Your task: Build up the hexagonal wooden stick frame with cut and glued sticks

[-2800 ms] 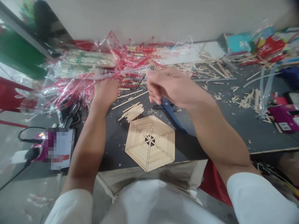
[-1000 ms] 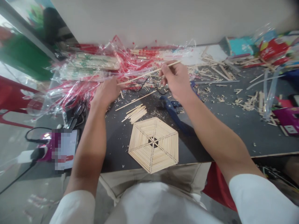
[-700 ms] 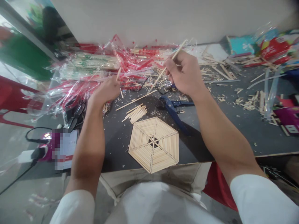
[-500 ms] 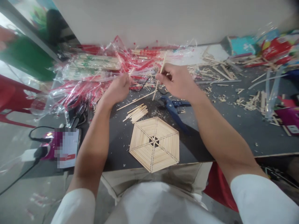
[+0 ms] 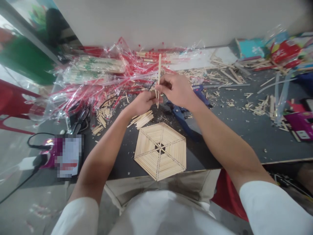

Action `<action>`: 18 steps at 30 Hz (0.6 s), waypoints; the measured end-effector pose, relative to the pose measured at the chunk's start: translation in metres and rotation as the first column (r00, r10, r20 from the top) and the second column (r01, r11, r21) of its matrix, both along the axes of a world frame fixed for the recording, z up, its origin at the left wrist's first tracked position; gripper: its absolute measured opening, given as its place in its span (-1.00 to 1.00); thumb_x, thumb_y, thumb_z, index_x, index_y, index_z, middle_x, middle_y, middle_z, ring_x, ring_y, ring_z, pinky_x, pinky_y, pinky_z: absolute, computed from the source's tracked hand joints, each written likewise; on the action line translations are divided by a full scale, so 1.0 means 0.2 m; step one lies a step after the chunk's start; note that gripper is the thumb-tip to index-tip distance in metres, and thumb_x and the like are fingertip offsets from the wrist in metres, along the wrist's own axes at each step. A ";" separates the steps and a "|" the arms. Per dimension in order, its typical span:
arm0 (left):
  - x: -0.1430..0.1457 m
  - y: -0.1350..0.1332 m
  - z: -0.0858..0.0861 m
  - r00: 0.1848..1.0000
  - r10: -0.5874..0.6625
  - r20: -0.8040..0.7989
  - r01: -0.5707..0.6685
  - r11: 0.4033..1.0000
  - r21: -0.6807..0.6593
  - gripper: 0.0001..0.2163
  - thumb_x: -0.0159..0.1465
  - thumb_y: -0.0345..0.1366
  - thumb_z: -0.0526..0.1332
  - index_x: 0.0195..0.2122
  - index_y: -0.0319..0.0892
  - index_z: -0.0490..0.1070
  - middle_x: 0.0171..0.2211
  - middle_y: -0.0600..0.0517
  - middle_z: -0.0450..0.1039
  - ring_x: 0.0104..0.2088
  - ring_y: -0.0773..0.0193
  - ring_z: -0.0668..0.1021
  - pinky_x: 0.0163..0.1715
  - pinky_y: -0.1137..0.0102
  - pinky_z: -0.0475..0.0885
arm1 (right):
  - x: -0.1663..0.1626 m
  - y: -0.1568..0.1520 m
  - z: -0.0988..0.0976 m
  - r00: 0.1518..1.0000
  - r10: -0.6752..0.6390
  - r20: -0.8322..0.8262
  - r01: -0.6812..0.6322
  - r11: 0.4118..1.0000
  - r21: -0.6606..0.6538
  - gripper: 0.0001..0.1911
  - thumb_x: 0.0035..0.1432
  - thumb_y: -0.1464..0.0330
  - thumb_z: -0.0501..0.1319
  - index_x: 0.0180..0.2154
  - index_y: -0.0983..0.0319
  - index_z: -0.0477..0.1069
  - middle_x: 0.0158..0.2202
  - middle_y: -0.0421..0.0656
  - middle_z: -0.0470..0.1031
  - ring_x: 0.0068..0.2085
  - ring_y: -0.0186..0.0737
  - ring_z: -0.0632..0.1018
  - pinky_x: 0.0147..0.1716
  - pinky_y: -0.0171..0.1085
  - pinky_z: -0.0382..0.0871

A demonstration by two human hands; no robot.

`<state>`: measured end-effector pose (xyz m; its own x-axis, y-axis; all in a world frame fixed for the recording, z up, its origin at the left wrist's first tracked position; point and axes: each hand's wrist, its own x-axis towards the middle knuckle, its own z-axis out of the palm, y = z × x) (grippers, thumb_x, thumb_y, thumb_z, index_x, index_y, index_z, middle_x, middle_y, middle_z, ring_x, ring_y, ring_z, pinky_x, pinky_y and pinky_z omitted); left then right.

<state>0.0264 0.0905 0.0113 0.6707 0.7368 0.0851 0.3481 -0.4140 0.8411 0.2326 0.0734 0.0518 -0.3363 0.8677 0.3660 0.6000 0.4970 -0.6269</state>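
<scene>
My right hand (image 5: 176, 89) pinches a long, thin wooden stick (image 5: 159, 67), held upright over the table. Close to its lower end, my left hand (image 5: 144, 101) is closed, thumb and fingertips at a short wooden stick beside the long one. Whether the two sticks touch is unclear. Below the hands lies a flat hexagonal panel (image 5: 146, 143) built of wooden sticks, with spokes and a small open centre. A small pile of cut sticks (image 5: 144, 120) is just behind it. A blue hand cutter (image 5: 182, 117) rests under my right forearm.
A blue glue gun (image 5: 201, 95) lies behind my right wrist. Clear and red plastic wrappers (image 5: 80, 85) and packed sticks (image 5: 100, 65) spread at the back left. Stick offcuts (image 5: 259, 106) litter the right. A phone (image 5: 70, 156) sits at the left edge near a purple box (image 5: 299, 125) opposite.
My left hand has moved right and down to the lower end of the long stick. My right hand has shifted slightly left and down, turning that stick from slanted to upright.
</scene>
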 end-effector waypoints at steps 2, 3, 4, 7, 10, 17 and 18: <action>-0.02 -0.01 0.02 0.997 0.025 -0.076 -0.024 1.000 0.021 -0.77 0.38 -0.37 0.18 -0.07 -0.22 0.63 -0.06 -0.11 0.73 0.01 0.10 0.71 0.16 0.18 0.55 | -0.01 -0.01 0.01 1.000 -0.002 -0.023 0.001 1.000 -0.026 -0.66 0.39 0.05 0.33 -0.29 0.17 0.50 -0.38 -0.12 0.50 -0.28 -0.11 0.49 -0.13 -0.06 0.42; -0.02 -0.01 0.03 0.993 0.035 -0.109 -0.031 0.999 0.037 -0.78 0.38 -0.37 0.19 -0.08 -0.21 0.63 -0.06 -0.10 0.74 0.00 0.10 0.71 0.15 0.19 0.55 | -0.02 -0.02 0.01 0.999 -0.007 -0.039 0.006 0.999 -0.038 -0.66 0.37 0.05 0.35 -0.31 0.16 0.49 -0.39 -0.12 0.50 -0.28 -0.12 0.48 -0.14 -0.07 0.41; -0.03 -0.02 0.04 0.990 0.040 -0.135 -0.033 0.998 0.053 -0.78 0.37 -0.36 0.19 -0.09 -0.21 0.63 -0.07 -0.09 0.74 -0.01 0.11 0.71 0.13 0.21 0.55 | -0.03 -0.02 0.01 0.998 -0.012 -0.055 0.009 0.999 -0.051 -0.66 0.36 0.06 0.36 -0.32 0.16 0.48 -0.39 -0.12 0.50 -0.29 -0.12 0.47 -0.16 -0.08 0.40; -0.03 -0.02 0.05 0.986 0.049 -0.161 -0.038 0.996 0.075 -0.81 0.36 -0.33 0.22 -0.15 -0.19 0.64 -0.09 -0.06 0.75 -0.04 0.13 0.71 0.10 0.23 0.55 | -0.05 -0.05 0.03 0.995 -0.009 -0.096 0.000 0.996 -0.089 -0.66 0.36 0.06 0.36 -0.34 0.15 0.46 -0.39 -0.12 0.50 -0.30 -0.14 0.45 -0.21 -0.11 0.38; -0.03 -0.02 0.03 0.985 0.073 -0.156 -0.062 0.995 0.072 -0.84 0.33 -0.29 0.27 -0.24 -0.19 0.65 -0.12 -0.06 0.76 -0.07 0.13 0.71 0.06 0.24 0.55 | -0.05 -0.06 0.03 0.993 0.006 -0.115 -0.018 0.994 -0.105 -0.64 0.34 0.03 0.37 -0.34 0.15 0.45 -0.39 -0.13 0.49 -0.30 -0.14 0.45 -0.24 -0.12 0.38; -0.02 0.00 -0.01 0.978 0.125 -0.168 -0.096 0.981 0.170 -0.79 0.31 -0.23 0.33 -0.46 -0.17 0.59 -0.35 -0.03 0.69 -0.23 0.17 0.67 -0.05 0.31 0.53 | -0.01 -0.03 0.02 0.980 0.099 -0.170 -0.130 0.974 -0.184 -0.60 0.28 -0.02 0.41 -0.34 0.12 0.42 -0.46 -0.17 0.46 -0.36 -0.15 0.47 -0.30 -0.11 0.39; -0.02 0.00 -0.02 0.978 0.129 -0.163 -0.099 0.979 0.180 -0.78 0.31 -0.23 0.33 -0.47 -0.17 0.58 -0.36 -0.04 0.68 -0.24 0.18 0.66 -0.06 0.32 0.53 | 0.00 -0.03 0.01 0.978 0.128 -0.164 -0.160 0.968 -0.196 -0.62 0.26 0.01 0.44 -0.34 0.12 0.43 -0.46 -0.18 0.47 -0.37 -0.16 0.47 -0.29 -0.12 0.39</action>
